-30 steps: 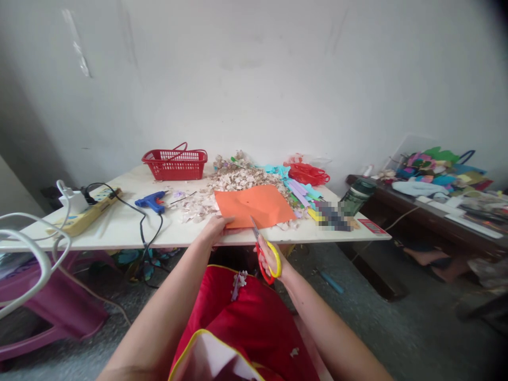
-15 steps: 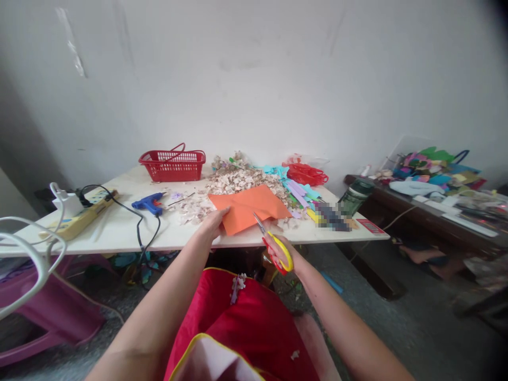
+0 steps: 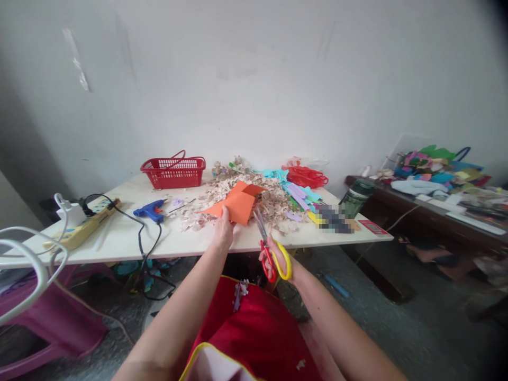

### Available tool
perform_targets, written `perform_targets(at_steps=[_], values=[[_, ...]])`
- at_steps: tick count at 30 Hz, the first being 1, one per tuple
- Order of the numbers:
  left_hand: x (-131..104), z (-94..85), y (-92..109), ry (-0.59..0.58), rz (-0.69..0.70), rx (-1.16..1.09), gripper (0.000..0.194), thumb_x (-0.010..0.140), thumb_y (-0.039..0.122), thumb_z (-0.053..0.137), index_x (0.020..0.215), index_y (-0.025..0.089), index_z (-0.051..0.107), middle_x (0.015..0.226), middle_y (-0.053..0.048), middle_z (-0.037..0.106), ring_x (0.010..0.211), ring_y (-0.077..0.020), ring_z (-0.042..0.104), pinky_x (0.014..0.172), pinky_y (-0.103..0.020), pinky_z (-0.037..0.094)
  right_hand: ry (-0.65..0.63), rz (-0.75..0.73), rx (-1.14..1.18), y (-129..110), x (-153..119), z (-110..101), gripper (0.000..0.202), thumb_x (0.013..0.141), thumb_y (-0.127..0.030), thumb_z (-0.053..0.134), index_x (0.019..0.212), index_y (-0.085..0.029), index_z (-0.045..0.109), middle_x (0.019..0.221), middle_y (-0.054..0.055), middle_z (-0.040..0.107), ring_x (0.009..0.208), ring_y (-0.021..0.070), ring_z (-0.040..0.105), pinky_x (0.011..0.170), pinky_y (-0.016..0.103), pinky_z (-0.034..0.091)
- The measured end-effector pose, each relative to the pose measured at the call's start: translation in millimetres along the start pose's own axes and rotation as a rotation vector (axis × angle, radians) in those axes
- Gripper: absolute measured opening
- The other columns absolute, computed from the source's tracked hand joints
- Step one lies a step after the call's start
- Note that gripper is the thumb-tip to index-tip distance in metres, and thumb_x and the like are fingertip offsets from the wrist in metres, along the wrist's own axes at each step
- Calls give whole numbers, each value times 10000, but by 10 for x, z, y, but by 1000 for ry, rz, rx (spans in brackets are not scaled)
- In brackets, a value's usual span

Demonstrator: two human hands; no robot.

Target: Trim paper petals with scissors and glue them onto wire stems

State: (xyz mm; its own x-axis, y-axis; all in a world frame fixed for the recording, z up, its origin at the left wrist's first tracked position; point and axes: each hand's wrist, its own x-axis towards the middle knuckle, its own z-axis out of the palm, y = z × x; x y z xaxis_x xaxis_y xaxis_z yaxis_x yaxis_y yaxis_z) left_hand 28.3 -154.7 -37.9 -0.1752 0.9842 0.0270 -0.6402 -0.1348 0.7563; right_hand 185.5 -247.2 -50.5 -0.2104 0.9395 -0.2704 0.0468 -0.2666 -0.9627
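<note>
My left hand (image 3: 224, 230) pinches a sheet of orange paper (image 3: 239, 206), thumb on top, above the front part of the table. The sheet is cut into, and its flaps bend apart in different directions. In my right hand (image 3: 274, 260) is a pair of scissors (image 3: 262, 225) with one red and one yellow handle loop. Its blades point up and away from me, a little parted, close to the right edge of the paper. Behind and under the sheet lies a wide heap of pale paper scraps (image 3: 273, 197).
A red basket (image 3: 173, 173) stands at the back left. In front of it lie a blue glue gun (image 3: 150, 210) and a yellow power strip (image 3: 81, 225) with cords. Coloured paper strips (image 3: 297, 196), a red plastic bag (image 3: 306, 176) and a green jar (image 3: 355, 198) are on the right.
The orange sheet, flat and wide before, is now turned and parted into bent flaps. The scissors have come out of the paper, and their handles are spread wider.
</note>
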Motion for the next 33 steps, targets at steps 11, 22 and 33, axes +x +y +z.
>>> perform_targets(at_steps=[11,22,33], values=[[-284,275,-355,26,-166,-243,268,846,323,434,1037,169,541,1190,-92,556,1040,-177,547,816,-255,488,159,59,225,226,-243,210,502,778,-622,369,988,-169,424,603,-30,526,324,55,393,266,203,393],[-423,388,-371,-72,-382,-227,227,809,248,486,996,141,558,1017,-111,629,915,-181,599,770,-262,500,270,18,293,263,-235,288,441,800,-596,347,909,-179,441,597,-16,546,310,55,387,287,204,386],[-203,283,-326,-3,-446,-151,317,857,310,392,1118,137,437,835,-127,626,721,-183,631,708,-330,515,222,48,294,377,-170,186,531,751,-666,355,942,-181,451,641,11,555,357,64,416,304,204,402]])
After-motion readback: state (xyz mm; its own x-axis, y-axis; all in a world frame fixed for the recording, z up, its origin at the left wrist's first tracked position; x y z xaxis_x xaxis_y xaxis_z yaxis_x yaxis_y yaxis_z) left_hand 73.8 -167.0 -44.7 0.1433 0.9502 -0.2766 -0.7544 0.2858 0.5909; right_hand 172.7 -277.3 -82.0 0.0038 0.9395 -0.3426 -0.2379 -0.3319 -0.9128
